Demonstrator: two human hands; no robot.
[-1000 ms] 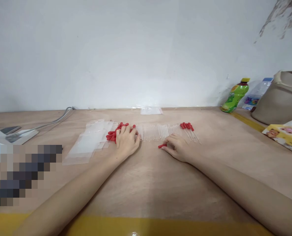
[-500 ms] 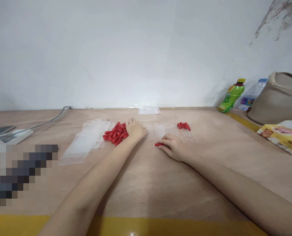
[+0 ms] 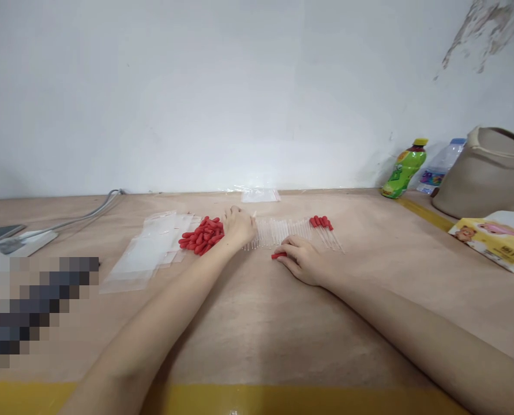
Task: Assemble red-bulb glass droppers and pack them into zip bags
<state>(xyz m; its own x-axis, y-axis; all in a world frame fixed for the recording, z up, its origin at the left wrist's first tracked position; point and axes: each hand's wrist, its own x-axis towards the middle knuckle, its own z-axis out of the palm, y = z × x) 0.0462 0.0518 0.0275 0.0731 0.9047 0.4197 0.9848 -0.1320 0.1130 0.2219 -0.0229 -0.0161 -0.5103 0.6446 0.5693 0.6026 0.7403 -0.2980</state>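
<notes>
**Q:** Left hand: what is it doing?

**A:** From my remote station I am watching the left hand [image 3: 238, 227] resting at the left end of the row of clear glass pipette tubes [image 3: 280, 231]. The row is lying across the middle of the table [image 3: 257, 328]. The fingers are curling together over the first tubes, and I cannot tell whether they are gripping one. The pile of red rubber bulbs [image 3: 200, 235] is lying just beside the hand's left edge and touching it.

**Q:** And the right hand?

**A:** The right hand [image 3: 303, 260] is lying palm down just in front of the tube row. Its thumb and forefinger are pinching a single loose red bulb [image 3: 277, 255], which is sticking out to the left of the fingertips and lying on the table.

**Q:** What is lying around the two hands?

**A:** I am seeing a few assembled droppers with red bulbs [image 3: 323, 226] fanning out at the right end of the row, near the right hand. A stack of clear zip bags [image 3: 150, 253] is lying to the left of the bulb pile. One more clear bag [image 3: 260, 196] is lying at the back by the wall. Far right, well apart from the hands, a green bottle [image 3: 404, 168], a water bottle [image 3: 441, 164], a beige bag [image 3: 490, 173] and a tissue pack [image 3: 496, 241] are sitting together. A grey cable [image 3: 83, 216] is running along the far left.
</notes>
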